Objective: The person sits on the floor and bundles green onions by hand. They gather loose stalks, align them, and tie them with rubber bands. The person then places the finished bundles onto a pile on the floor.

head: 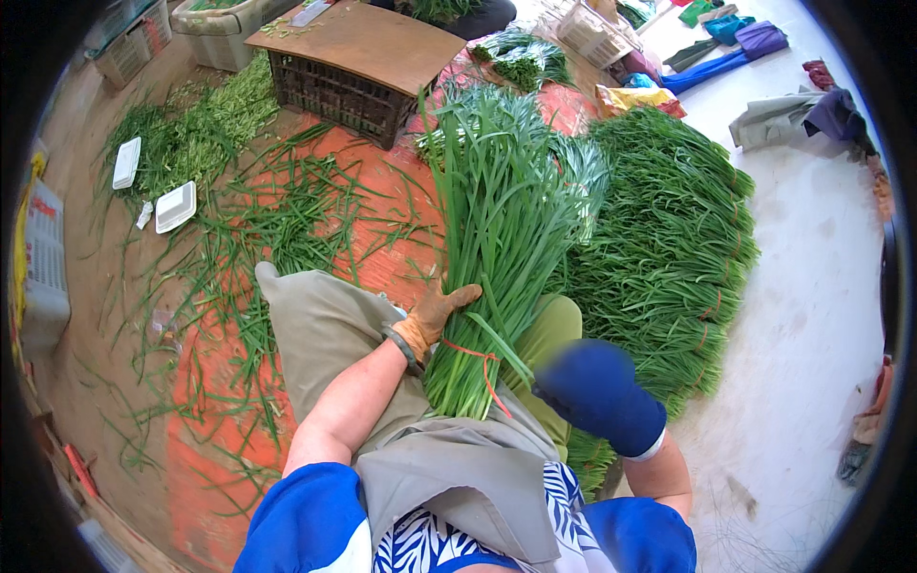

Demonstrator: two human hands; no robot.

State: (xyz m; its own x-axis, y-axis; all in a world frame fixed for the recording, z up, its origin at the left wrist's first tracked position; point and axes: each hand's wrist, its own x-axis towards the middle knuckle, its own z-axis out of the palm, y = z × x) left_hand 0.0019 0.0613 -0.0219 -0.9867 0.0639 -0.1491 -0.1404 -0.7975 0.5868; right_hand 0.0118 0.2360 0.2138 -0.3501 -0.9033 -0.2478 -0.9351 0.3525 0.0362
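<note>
A large bundle of garlic chives (pixel 494 236) lies across my lap, leaf tips pointing away from me. Around its lower stems runs a red tie (pixel 469 351) with a loose tail. My left hand (pixel 433 315), in an orange-brown glove, grips the bundle's left side, thumb over the leaves. To the right of the stems is my right hand (pixel 591 390) in a dark blue glove, blurred. One bent leaf from the bundle reaches the edge of that glove; the right fingers are not clear. Beneath lies a grey apron (pixel 329 315).
Tied chive bundles (pixel 659 272) are stacked along my right. Loose leaves (pixel 286 222) litter an orange sheet (pixel 215 494) on my left. Ahead, a board (pixel 365 43) rests on a dark crate (pixel 337 86). White foam boxes (pixel 175 206) lie left; a person sits beyond the board.
</note>
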